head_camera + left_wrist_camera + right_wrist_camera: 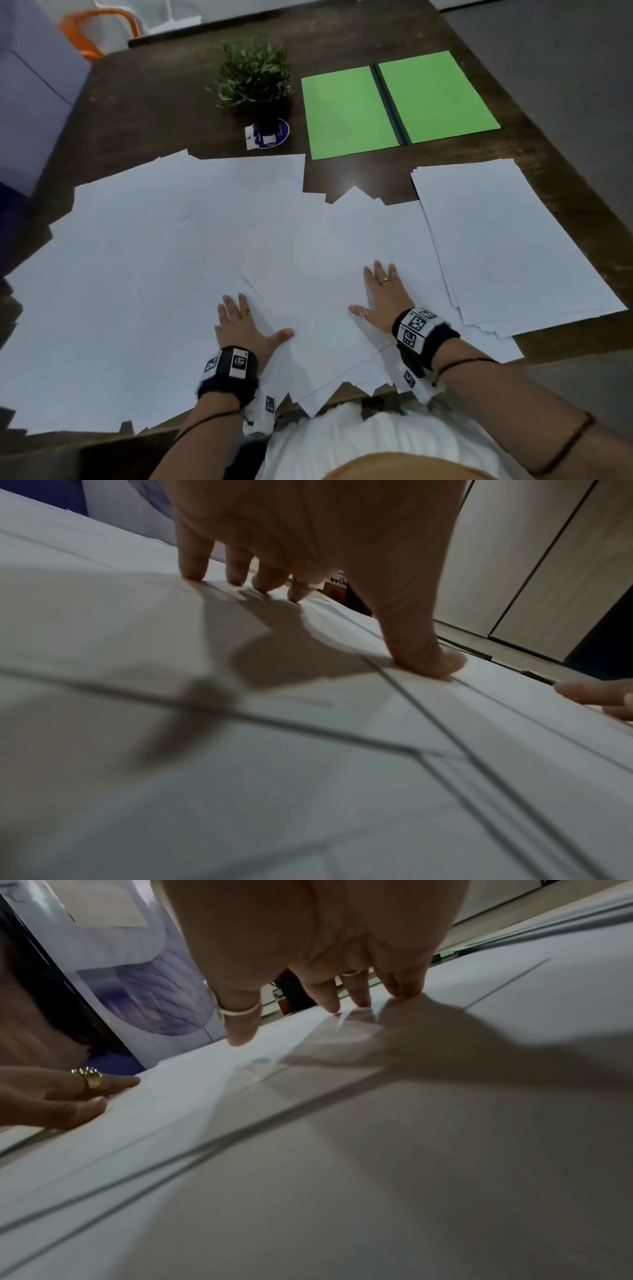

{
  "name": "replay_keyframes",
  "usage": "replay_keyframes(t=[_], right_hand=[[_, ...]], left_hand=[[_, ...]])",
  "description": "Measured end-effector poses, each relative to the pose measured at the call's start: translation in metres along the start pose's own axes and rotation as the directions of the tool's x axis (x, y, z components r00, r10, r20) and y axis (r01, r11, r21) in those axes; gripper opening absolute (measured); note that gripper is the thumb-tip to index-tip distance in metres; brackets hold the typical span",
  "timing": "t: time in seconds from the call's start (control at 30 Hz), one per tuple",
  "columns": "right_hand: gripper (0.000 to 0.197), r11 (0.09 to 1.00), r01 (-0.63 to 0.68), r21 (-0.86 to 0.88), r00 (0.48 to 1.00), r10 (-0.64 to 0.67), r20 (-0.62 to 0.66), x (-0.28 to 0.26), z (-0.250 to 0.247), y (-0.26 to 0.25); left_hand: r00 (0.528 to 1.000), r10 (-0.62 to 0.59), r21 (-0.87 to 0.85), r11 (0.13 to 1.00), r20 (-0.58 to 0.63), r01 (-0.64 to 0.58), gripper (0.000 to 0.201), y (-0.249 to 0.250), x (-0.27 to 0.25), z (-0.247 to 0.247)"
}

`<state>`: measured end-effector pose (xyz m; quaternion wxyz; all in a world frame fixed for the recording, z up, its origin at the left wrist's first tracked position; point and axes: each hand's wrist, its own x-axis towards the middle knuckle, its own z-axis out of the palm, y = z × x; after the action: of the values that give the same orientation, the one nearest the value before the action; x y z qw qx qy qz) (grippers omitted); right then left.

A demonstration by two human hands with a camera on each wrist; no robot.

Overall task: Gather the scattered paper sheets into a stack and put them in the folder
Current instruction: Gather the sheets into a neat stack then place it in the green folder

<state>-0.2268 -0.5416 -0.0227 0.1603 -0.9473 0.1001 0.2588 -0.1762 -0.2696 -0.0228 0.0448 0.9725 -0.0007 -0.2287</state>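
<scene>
my left hand (245,325) and right hand (382,298) lie flat, fingers spread, grasping nothing, on the scattered sheets (154,274) near the open folder (394,106). i press lightly and sweep inward, keeping edges aligned.

White paper sheets (154,260) lie flat, overlapping and scattered across the tabletop (154,113); a loose stack (513,246) lies at right. Green folder (397,102) lies open, flat, beyond them.

"Paper Cla…" on box (337,584)
</scene>
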Motion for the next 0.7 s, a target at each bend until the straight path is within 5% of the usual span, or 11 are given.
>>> replay_keyframes(t=[0.17, 0.33, 0.53, 0.63, 0.7], right_hand=[[0.113, 1.000, 0.006, -0.006, 1.000, -0.006, -0.007, -0.002, 0.004, -0.019], [0.111, 1.000, 0.001, -0.019, 1.000, -0.001, 0.021, -0.003, 0.009, -0.057], [0.103, 0.990, -0.112, -0.088, 0.993, 0.116, 0.036, 0.005, 0.012, -0.092], [0.095, 0.991, -0.133, -0.018, 0.991, 0.134, 0.003, 0.007, 0.010, -0.102], [0.092, 0.991, -0.125, 0.055, 0.992, 0.125, -0.012, 0.006, 0.009, -0.105]], left_hand=[[0.996, 0.068, -0.069, 0.996, 0.052, -0.064, 0.120, -0.015, 0.005, -0.009], [0.978, 0.186, -0.029, 0.982, 0.096, -0.184, 0.107, -0.042, 0.009, -0.023], [0.948, 0.274, -0.115, 0.959, 0.162, -0.257, 0.061, -0.047, 0.014, -0.037], [0.941, 0.294, -0.160, 0.950, 0.169, -0.269, 0.061, -0.033, 0.012, -0.032], [0.934, 0.302, -0.165, 0.948, 0.188, -0.273, 0.079, -0.026, 0.010, -0.027]])
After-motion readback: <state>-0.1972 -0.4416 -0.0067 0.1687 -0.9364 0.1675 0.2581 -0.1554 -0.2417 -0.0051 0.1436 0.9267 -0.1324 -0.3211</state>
